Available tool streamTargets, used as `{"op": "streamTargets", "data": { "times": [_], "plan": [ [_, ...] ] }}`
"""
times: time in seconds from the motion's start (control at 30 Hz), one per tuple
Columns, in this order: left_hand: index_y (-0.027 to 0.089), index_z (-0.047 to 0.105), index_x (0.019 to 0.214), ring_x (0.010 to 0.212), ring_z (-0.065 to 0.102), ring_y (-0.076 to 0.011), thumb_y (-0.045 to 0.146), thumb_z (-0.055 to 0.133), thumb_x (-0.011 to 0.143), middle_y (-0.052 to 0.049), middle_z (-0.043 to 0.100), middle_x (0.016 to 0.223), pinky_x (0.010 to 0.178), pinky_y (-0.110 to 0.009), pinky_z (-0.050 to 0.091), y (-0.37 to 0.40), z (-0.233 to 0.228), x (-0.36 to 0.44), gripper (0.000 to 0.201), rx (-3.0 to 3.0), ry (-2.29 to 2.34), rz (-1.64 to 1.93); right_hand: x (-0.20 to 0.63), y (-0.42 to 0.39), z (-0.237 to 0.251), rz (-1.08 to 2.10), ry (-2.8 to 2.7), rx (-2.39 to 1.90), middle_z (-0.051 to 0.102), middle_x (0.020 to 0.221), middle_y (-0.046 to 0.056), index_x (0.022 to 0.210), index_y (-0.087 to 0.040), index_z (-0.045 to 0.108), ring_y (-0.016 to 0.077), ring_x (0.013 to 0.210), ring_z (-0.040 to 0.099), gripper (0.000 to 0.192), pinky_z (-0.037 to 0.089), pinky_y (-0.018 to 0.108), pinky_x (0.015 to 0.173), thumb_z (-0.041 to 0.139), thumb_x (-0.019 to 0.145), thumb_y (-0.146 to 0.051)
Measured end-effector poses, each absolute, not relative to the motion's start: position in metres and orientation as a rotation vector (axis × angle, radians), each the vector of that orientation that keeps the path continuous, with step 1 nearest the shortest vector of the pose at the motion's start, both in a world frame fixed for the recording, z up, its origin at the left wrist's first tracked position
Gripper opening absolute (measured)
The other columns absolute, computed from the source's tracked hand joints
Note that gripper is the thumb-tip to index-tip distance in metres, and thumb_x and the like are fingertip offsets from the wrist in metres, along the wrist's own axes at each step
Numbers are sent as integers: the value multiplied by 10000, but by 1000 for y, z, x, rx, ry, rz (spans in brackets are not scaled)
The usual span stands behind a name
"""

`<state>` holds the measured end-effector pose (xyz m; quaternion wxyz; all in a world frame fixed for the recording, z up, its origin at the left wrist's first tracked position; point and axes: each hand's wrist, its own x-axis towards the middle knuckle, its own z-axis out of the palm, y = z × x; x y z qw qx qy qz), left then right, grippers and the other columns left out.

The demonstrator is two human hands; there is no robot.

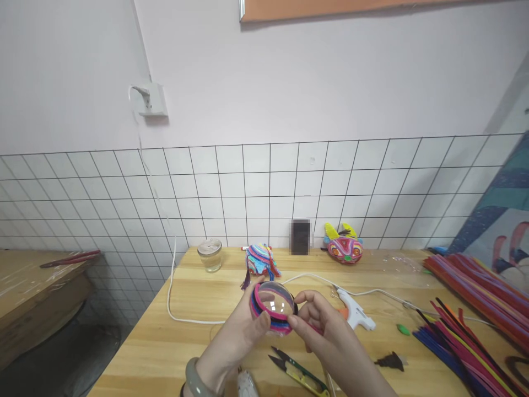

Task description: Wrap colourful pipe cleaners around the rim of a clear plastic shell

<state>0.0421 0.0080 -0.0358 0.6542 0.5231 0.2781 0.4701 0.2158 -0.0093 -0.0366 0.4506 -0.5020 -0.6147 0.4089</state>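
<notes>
My left hand [231, 344] holds a clear plastic dome [273, 306] wrapped in rings of pink, blue and red pipe cleaner, above the wooden table [194, 336]. My right hand [330, 336] pinches the dome's right edge, with a pink strand under the fingers. A jade-coloured bangle [194, 380] sits on my left wrist. Small yellow-handled snips [300, 372] lie on the table just below my hands.
A white glue gun [355, 313] lies to the right, its cord trailing across the table. Bundles of pipe cleaners [467, 309] fill the right side. At the back stand a glass jar [210, 255], a colourful wrapped figure [260, 260] and a pink horned mask [344, 247].
</notes>
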Motion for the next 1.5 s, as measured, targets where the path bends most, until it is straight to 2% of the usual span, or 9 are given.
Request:
{"op": "streamTargets", "data": {
  "times": [0.13,0.33,0.5,0.73,0.9,1.03,1.23,1.4,1.5],
  "plan": [
    [243,348,1337,1187,512,-312,482,794,611,-154,582,1270,970,-415,367,8,-37,47,885,1174,629,1141,217,-6,-40,964,-1517,-1243,467,569,-77,937,-219,536,129,498,468,361,347,237,476,552,807,-556],
    [230,422,1189,1061,594,-279,341,854,578,-139,611,1202,902,-397,419,8,-35,53,756,1174,665,1212,220,-9,-35,885,-1574,-1289,451,567,-77,916,-216,545,143,538,460,234,329,243,514,569,816,-426],
    [215,467,1169,1038,592,-257,345,831,619,-114,641,1133,875,-372,437,8,-32,52,672,1226,676,1192,218,-15,-26,767,-1637,-1388,406,571,-73,933,-213,563,164,537,459,254,307,263,533,513,828,-438],
    [195,521,1174,1046,590,-279,539,747,638,-122,654,1121,867,-371,455,5,-25,51,675,1276,674,1191,214,-20,-30,612,-1683,-1456,445,564,-66,943,-247,565,194,532,505,250,323,272,540,501,849,-469],
    [185,513,1161,1008,611,-284,427,810,616,-126,669,1091,821,-376,481,8,-29,54,667,1206,771,1204,208,-22,-32,510,-1732,-1484,505,589,-50,950,-262,557,214,546,532,223,349,290,557,491,865,-457],
    [180,517,1147,948,623,-255,322,822,621,-95,684,1035,790,-352,485,10,-32,56,624,1186,846,1244,208,-23,-31,507,-1758,-1474,512,595,-45,955,-256,550,211,543,529,179,355,288,545,491,867,-401],
    [207,482,1203,1030,597,-246,359,785,672,-94,669,1105,828,-329,461,12,-37,51,630,1147,808,1245,215,-20,-32,496,-1807,-1399,561,608,-18,972,-253,598,206,546,540,229,362,287,526,497,886,-439],
    [199,532,1167,992,596,-257,418,750,700,-111,664,1096,811,-352,457,14,-40,46,560,1140,788,1138,216,-18,-31,541,-1788,-1263,657,767,14,880,-259,624,190,656,601,165,428,280,588,507,898,-375],
    [195,549,1157,961,601,-258,440,732,712,-111,669,1065,790,-357,459,14,-37,45,541,1134,760,1104,216,-19,-30,525,-1807,-1254,657,768,-4,855,-266,616,178,650,596,149,429,274,588,511,902,-361]
  ]
}}
